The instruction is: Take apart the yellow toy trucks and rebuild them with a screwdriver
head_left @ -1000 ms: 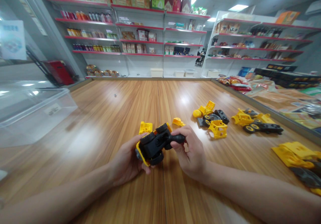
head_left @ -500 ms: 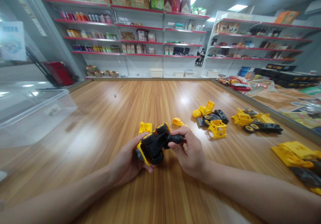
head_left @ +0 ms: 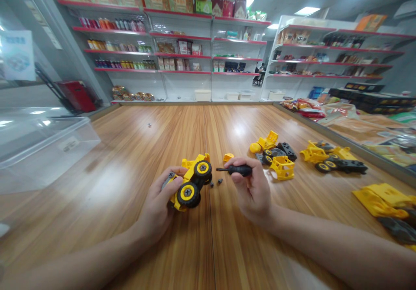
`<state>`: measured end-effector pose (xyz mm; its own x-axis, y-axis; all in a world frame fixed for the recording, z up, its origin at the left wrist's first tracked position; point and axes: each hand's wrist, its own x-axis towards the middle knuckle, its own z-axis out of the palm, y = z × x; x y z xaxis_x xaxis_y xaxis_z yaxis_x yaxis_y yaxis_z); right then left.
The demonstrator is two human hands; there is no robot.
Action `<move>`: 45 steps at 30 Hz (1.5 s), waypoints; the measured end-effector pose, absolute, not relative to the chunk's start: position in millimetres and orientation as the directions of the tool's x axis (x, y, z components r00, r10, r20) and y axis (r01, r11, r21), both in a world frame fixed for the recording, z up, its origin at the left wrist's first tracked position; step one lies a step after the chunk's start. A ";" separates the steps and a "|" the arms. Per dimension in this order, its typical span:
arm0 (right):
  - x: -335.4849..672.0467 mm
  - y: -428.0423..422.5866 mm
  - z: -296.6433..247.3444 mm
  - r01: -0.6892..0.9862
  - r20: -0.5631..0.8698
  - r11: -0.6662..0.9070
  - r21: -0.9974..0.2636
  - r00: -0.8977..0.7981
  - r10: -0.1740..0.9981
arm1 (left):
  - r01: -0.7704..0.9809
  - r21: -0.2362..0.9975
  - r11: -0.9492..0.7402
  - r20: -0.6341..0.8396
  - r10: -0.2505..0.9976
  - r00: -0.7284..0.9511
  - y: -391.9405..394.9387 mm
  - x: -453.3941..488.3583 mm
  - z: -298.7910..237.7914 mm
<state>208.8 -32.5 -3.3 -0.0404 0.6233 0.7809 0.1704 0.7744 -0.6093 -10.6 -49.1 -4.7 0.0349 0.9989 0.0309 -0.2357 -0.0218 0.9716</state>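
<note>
Gripping the yellow-and-black toy vehicle (head_left: 190,174) by its left end, your left hand (head_left: 159,199) is curled around the body, thumb on the near side. The vehicle is tilted and lies over the middle of the wooden table (head_left: 123,212), with two wheels facing you; each yellow hub bears a cross-slotted centre. Your right hand (head_left: 255,194), thumb and fingers pinched together, has hold of the black screwdriver (head_left: 240,170) by its handle. The shaft points left toward the vehicle, its tip near the upper wheel but apart from it. Between vehicle and right hand, you see two small dark pieces (head_left: 219,181) on the tabletop. A small yellow part (head_left: 228,157) lies just beyond the screwdriver. To your right, a yellow cab frame (head_left: 282,167) sits in a cluster of toy parts; farther right are a yellow-and-black set of parts (head_left: 349,165) and, at the picture's edge, more yellow pieces (head_left: 383,198). A clear plastic box (head_left: 82,140) stands at your left; stocked shelves (head_left: 178,34) line the background.
</note>
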 end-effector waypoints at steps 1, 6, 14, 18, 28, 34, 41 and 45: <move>209.8 -29.5 -3.0 0.164 0.772 0.762 -0.627 -0.005 0.636 | -0.156 0.985 -0.073 0.077 0.997 0.019 -48.7 -12.2 -6.7; 213.1 -21.2 -3.0 0.105 0.750 0.743 -0.661 0.084 0.656 | 0.288 0.899 -0.330 0.295 0.942 0.157 -51.1 -15.5 -4.9; 212.7 -30.9 -7.6 0.097 0.779 0.779 -0.619 -0.053 0.625 | 0.376 0.642 -0.668 0.554 0.743 0.374 -54.3 -16.7 0.2; 215.2 -29.6 -7.4 0.155 0.801 0.803 -0.576 -0.087 0.592 | 0.339 0.624 -0.704 0.576 0.707 0.410 -54.4 -17.2 -2.9; 214.2 -32.2 -3.3 0.292 0.750 0.790 -0.539 -0.261 0.608 | 0.285 0.641 -0.713 0.556 0.687 0.468 -54.3 -18.2 -3.1; 211.3 -32.4 -3.2 0.334 0.672 0.765 -0.550 -0.367 0.643 | 0.282 0.657 -0.699 0.541 0.698 0.470 -54.9 -16.6 -0.4; 209.1 -32.0 -1.2 0.355 0.630 0.745 -0.565 -0.398 0.667 | 0.310 0.664 -0.680 0.541 0.724 0.429 -57.2 -13.9 6.2; 208.7 -32.2 0.0 0.362 0.627 0.744 -0.561 -0.401 0.668 | 0.276 0.703 -0.656 0.538 0.744 0.397 -59.2 -14.4 5.7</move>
<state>208.7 -32.2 0.0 -0.4011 0.6679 0.6269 0.3621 0.7443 -0.5612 -14.4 -59.2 5.7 0.3973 0.7437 0.5376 0.2760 -0.6555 0.7030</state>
